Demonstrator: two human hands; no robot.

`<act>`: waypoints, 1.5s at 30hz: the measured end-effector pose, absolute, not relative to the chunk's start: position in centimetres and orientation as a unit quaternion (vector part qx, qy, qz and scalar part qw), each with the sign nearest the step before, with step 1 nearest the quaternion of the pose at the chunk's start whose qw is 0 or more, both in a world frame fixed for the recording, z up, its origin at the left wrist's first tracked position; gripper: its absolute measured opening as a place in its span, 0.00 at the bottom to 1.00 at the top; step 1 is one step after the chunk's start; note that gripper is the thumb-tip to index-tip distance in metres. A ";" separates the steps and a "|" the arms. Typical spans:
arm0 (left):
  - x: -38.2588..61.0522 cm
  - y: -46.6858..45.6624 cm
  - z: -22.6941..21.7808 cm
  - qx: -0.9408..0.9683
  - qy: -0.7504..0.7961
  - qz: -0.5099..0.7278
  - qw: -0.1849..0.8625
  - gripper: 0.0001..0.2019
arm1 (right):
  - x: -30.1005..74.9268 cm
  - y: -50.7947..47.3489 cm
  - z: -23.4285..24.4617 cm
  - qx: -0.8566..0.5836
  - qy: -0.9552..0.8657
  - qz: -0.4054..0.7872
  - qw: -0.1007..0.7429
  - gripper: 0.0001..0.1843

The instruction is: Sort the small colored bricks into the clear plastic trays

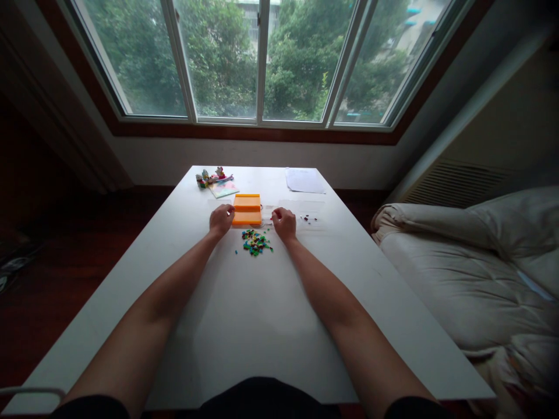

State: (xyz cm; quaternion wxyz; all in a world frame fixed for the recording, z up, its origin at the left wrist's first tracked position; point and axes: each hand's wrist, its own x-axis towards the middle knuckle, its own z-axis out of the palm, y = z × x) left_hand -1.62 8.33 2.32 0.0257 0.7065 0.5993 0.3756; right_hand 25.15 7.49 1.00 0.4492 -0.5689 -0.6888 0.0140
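An orange two-part tray (247, 217) lies at the middle of the white table. My left hand (222, 220) is closed at its left edge, fingers bent against it; what they grip is hard to make out. To the right of the tray, my right hand (284, 223) is pinched, with a tiny red piece (271, 218) at the fingertips. Just in front of the tray is a loose pile of small building bricks (255, 242), mostly green with some blue, yellow and dark ones. A few dark pieces (307, 219) lie to the right of my right hand.
Small colourful brick figures (213, 176) stand at the table's back left, beside a printed booklet (224, 188). White paper sheets (304, 180) lie at the back right. A padded sofa (471, 262) is to the right of the table (262, 326), and a window is beyond it.
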 end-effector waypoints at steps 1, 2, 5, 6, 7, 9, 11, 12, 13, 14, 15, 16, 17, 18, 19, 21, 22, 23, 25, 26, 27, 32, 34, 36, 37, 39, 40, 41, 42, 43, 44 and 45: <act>-1.6 8.1 2.2 0.713 0.592 0.374 0.020 0.09 | 25.1 7.5 1.0 -0.570 -0.689 0.012 0.448 0.09; -1.5 7.9 2.1 0.722 0.584 0.371 0.017 0.09 | 25.1 7.5 1.0 -0.571 -0.688 0.010 0.448 0.09; -1.0 6.8 2.2 0.752 0.555 0.355 0.025 0.09 | 25.1 7.6 0.9 -0.571 -0.690 0.007 0.444 0.09; -0.7 6.4 2.3 0.763 0.543 0.350 0.033 0.09 | 25.1 7.6 0.8 -0.571 -0.691 0.007 0.444 0.09; -0.5 6.0 2.4 0.776 0.527 0.344 0.041 0.09 | 25.1 7.7 0.8 -0.570 -0.691 0.007 0.444 0.09; -0.1 5.3 2.6 0.802 0.495 0.328 0.063 0.09 | 25.1 7.7 0.7 -0.568 -0.691 0.008 0.447 0.09; 0.2 4.7 2.6 0.826 0.462 0.310 0.088 0.08 | 25.2 7.7 0.7 -0.567 -0.690 0.011 0.450 0.09; 0.2 4.4 2.6 0.834 0.450 0.303 0.098 0.07 | 25.2 7.7 0.7 -0.567 -0.690 0.014 0.450 0.09; 0.3 4.3 2.5 0.841 0.441 0.296 0.107 0.07 | 25.2 7.7 0.7 -0.568 -0.689 0.016 0.450 0.09; 0.3 4.1 2.4 0.844 0.437 0.290 0.113 0.07 | 25.2 7.7 0.8 -0.569 -0.688 0.017 0.449 0.09; 0.2 4.0 2.3 0.845 0.437 0.285 0.116 0.07 | 25.2 7.7 0.8 -0.570 -0.688 0.018 0.448 0.09; 0.2 3.9 2.1 0.845 0.440 0.281 0.117 0.07 | 25.2 7.7 0.8 -0.570 -0.689 0.018 0.448 0.09; 0.2 3.9 1.9 0.844 0.444 0.278 0.116 0.07 | 25.2 7.6 0.8 -0.570 -0.689 0.018 0.447 0.09; 0.1 3.8 1.8 0.843 0.448 0.276 0.113 0.07 | 25.2 7.7 0.8 -0.570 -0.689 0.018 0.447 0.09; 0.1 3.7 1.6 0.840 0.454 0.276 0.108 0.07 | 25.2 7.7 0.8 -0.570 -0.689 0.017 0.447 0.09; 0.0 3.6 1.5 0.836 0.465 0.276 0.097 0.06 | 25.2 7.7 0.7 -0.571 -0.688 0.017 0.449 0.09; 0.0 3.5 1.4 0.834 0.469 0.274 0.092 0.06 | 25.2 7.7 0.7 -0.571 -0.687 0.017 0.450 0.09; 0.0 3.5 1.5 0.833 0.473 0.272 0.089 0.06 | 25.2 7.7 0.7 -0.571 -0.687 0.017 0.450 0.09; 0.0 3.4 1.6 0.835 0.473 0.267 0.085 0.07 | 25.2 7.7 0.7 -0.571 -0.687 0.018 0.449 0.10; 0.1 3.3 1.7 0.838 0.469 0.266 0.085 0.07 | 25.2 7.7 0.7 -0.572 -0.687 0.018 0.448 0.10; 0.1 3.2 1.8 0.842 0.463 0.265 0.085 0.06 | 25.2 7.7 0.7 -0.572 -0.687 0.018 0.447 0.10; 0.2 3.0 1.9 0.865 0.421 0.258 0.094 0.07 | 25.2 7.9 0.5 -0.573 -0.686 0.019 0.448 0.09; 0.2 3.0 1.9 0.871 0.410 0.255 0.094 0.07 | 25.2 7.9 0.5 -0.571 -0.686 0.021 0.450 0.09; 0.1 3.0 2.0 0.873 0.406 0.254 0.092 0.08 | 25.1 7.9 0.5 -0.571 -0.686 0.025 0.450 0.09; 0.1 2.9 2.0 0.874 0.406 0.252 0.091 0.07 | 25.1 7.9 0.5 -0.571 -0.687 0.027 0.449 0.09; 0.1 2.9 2.3 0.877 0.404 0.246 0.088 0.07 | 25.1 7.9 0.6 -0.572 -0.687 0.029 0.448 0.10; 0.1 2.8 2.4 0.880 0.401 0.242 0.085 0.06 | 25.1 7.9 0.6 -0.573 -0.686 0.030 0.447 0.09; 0.2 2.8 2.6 0.883 0.396 0.238 0.080 0.06 | 25.1 7.8 0.6 -0.573 -0.686 0.030 0.447 0.09; 0.2 2.8 2.7 0.887 0.391 0.234 0.075 0.06 | 25.1 7.8 0.6 -0.573 -0.686 0.029 0.447 0.09; 0.3 2.8 2.8 0.891 0.384 0.231 0.070 0.06 | 25.1 7.8 0.6 -0.573 -0.686 0.029 0.448 0.09; 0.3 2.8 2.9 0.895 0.377 0.228 0.066 0.07 | 25.1 7.8 0.6 -0.572 -0.686 0.028 0.448 0.09; 0.4 2.8 3.0 0.899 0.370 0.224 0.062 0.07 | 25.1 7.8 0.6 -0.571 -0.687 0.027 0.449 0.09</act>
